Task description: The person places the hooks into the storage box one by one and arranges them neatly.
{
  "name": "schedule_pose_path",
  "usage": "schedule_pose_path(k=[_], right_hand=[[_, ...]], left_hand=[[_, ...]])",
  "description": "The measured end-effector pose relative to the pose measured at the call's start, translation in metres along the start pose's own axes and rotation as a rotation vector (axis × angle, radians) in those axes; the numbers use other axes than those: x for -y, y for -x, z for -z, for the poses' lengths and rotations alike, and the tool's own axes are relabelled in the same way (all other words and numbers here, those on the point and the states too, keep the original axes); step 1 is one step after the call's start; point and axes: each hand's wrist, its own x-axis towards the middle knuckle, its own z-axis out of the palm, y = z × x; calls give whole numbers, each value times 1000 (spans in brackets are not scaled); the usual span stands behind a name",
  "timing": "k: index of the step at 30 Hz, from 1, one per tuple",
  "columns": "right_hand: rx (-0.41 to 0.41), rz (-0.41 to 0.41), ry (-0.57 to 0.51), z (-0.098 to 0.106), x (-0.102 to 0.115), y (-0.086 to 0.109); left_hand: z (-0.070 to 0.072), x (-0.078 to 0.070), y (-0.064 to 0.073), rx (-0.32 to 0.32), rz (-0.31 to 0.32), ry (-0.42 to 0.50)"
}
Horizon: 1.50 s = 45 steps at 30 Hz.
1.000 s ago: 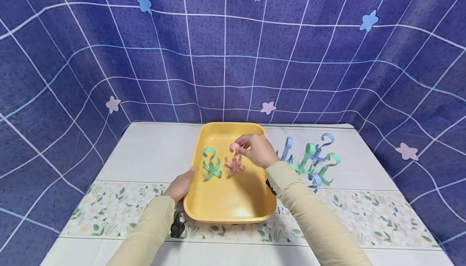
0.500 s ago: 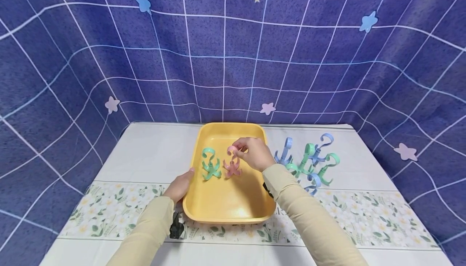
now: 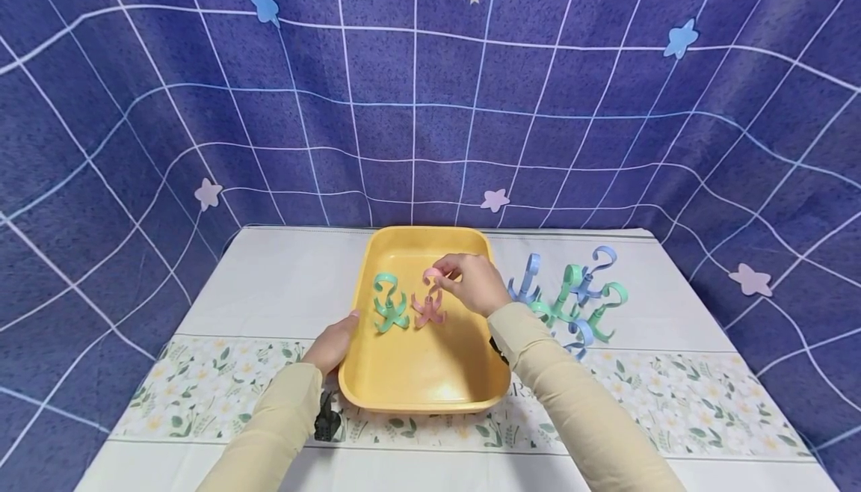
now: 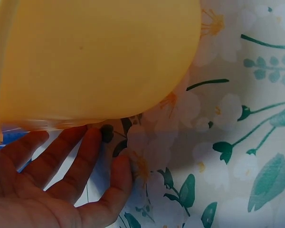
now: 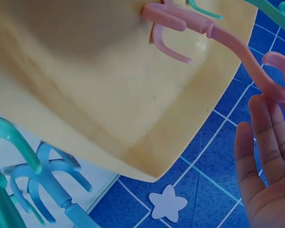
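Observation:
My right hand (image 3: 471,280) pinches the curled top of a pink multi-prong hanging hook (image 3: 428,311) over the yellow tray (image 3: 430,395). The pink hook stands upright, prongs close over the tray floor. In the right wrist view the fingertips (image 5: 262,110) meet the bend of the pink hook (image 5: 244,57). To its left inside the tray stands a green hook (image 3: 392,314) of the same kind. My left hand (image 3: 334,342) holds the tray's left side, thumb at the rim. Its other fingers (image 4: 80,164) reach the outer wall in the left wrist view.
Several blue and green hanging hooks stand clustered on the table right of the tray, among them a blue hook (image 3: 585,286) and a green hook (image 3: 561,297). A blue starry curtain (image 3: 430,125) hangs behind the table. A floral strip (image 3: 222,387) crosses the white tablecloth.
The pink hook has shifted slightly left and down beside the green one, with my right hand still on its top. My left hand has stayed at the tray's side.

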Motion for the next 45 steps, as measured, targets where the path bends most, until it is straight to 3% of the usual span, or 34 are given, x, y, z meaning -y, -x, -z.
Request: schedule_pose_path(k=[19, 31, 45], right_hand=[[62, 6, 28, 7, -1, -2], [91, 10, 46, 14, -1, -1], [95, 52, 88, 37, 5, 3]], left_hand=[[-2, 0, -3, -6, 41, -4], [-2, 0, -2, 1, 28, -19], [-1, -3, 1, -6, 32, -33]])
